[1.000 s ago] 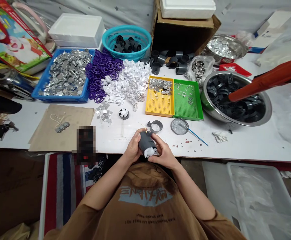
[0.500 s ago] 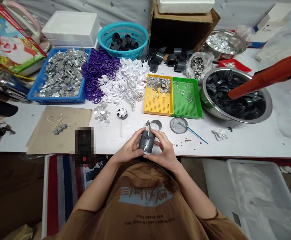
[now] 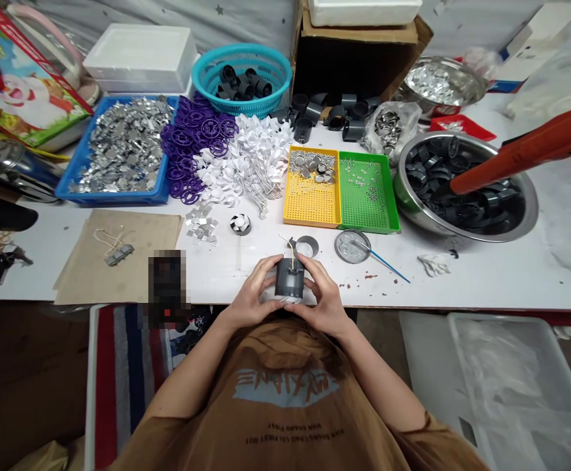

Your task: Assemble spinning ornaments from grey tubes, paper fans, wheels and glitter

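Between both hands, at the table's front edge, is a dark grey plastic cylinder (image 3: 289, 279) with a pale wire along its upper side and a white part at its near end. My left hand (image 3: 256, 291) grips its left side, thumb at the near end. My right hand (image 3: 322, 293) holds the right side the same way, its thumb close to the other. Just beyond lies a grey ring-shaped housing (image 3: 311, 244) with white inside. A small round piece with white fan blades (image 3: 240, 224) sits to the left. Right of the hands, a blue brush (image 3: 388, 265) rests on a shallow dish (image 3: 351, 247) of clear material.
Yellow (image 3: 311, 206) and green (image 3: 369, 219) trays hold small metal parts. A steel bowl (image 3: 528, 209) of dark parts stands right, an orange-red bar crossing it. White fan pieces (image 3: 246, 157), purple rings (image 3: 199, 137) and a blue tray (image 3: 113, 198) of silver pieces lie left.
The cylinder has tilted slightly, so more of the white part at its near end shows. Both hands keep hold of it, with the thumbs shifted a little at that end.
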Motion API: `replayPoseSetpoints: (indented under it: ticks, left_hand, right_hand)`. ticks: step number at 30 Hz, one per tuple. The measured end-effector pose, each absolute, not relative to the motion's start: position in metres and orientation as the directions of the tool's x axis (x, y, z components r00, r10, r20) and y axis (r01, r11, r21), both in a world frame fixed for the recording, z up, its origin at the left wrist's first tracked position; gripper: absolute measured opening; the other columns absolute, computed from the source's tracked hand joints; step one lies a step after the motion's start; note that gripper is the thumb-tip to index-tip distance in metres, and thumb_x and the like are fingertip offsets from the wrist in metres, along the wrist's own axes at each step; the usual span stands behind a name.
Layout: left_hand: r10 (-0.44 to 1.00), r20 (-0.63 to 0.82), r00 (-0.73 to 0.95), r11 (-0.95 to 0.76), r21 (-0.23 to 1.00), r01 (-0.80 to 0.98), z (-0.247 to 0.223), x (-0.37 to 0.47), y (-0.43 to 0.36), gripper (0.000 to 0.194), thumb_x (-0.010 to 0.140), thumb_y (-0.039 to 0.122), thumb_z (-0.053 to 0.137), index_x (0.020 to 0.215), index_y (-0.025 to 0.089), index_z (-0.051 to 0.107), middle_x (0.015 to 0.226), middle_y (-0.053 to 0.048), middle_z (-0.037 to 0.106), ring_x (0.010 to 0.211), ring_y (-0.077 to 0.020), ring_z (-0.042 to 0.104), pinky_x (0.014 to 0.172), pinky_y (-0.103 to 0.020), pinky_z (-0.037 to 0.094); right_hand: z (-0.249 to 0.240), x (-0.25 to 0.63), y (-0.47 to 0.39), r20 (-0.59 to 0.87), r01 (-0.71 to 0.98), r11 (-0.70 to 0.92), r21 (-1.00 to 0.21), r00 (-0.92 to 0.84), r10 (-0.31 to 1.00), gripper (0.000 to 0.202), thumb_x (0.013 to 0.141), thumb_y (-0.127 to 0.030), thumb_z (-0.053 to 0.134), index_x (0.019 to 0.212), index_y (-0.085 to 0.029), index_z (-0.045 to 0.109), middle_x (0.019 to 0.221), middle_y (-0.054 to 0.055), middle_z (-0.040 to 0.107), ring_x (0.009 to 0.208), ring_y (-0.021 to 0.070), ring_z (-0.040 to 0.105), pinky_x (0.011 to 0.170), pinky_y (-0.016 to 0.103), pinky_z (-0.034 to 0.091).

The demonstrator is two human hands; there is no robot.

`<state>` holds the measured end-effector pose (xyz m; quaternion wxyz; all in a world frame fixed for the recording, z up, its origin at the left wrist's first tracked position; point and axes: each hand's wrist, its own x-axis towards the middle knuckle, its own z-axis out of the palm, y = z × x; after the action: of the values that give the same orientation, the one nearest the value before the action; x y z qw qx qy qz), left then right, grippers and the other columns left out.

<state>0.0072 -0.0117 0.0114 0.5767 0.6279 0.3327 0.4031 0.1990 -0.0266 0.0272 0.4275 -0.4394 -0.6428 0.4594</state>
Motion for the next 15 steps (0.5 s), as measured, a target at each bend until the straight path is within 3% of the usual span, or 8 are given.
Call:
replayPoseSetpoints:
  ticks: [8,15]
  left_hand:
    - [0.909,0.173,0.38,-0.198,0.98,0.027,0.009,0.011,-0.016,0.066,0.08,0.031,0.069,0.139,0.026,0.039,0.133,-0.012,0.041,0.129,-0.0282,0.041,0.106,-0.044,0.043]
    - [0.948,0.209,0.24,-0.226,0.973,0.046,0.0,0.021,-0.02,0.046,0.083,0.026,0.064,0.126,0.023,0.048,0.118,-0.01,0.05,0.116,-0.0237,0.051,0.103,-0.042,0.046]
  right_hand:
    - [0.026,0.199,-0.028,0.162,0.127,0.192,-0.973,-0.213,0.964,0.076,0.071,-0.035,0.079,0.138,-0.027,0.044,0.135,0.012,0.047,0.128,0.0274,0.047,0.096,0.04,0.054]
    - [0.02,0.195,-0.03,0.15,0.099,0.16,-0.982,-0.099,0.984,0.053,0.076,-0.032,0.074,0.126,-0.028,0.056,0.121,0.009,0.058,0.115,0.0241,0.056,0.09,0.038,0.058]
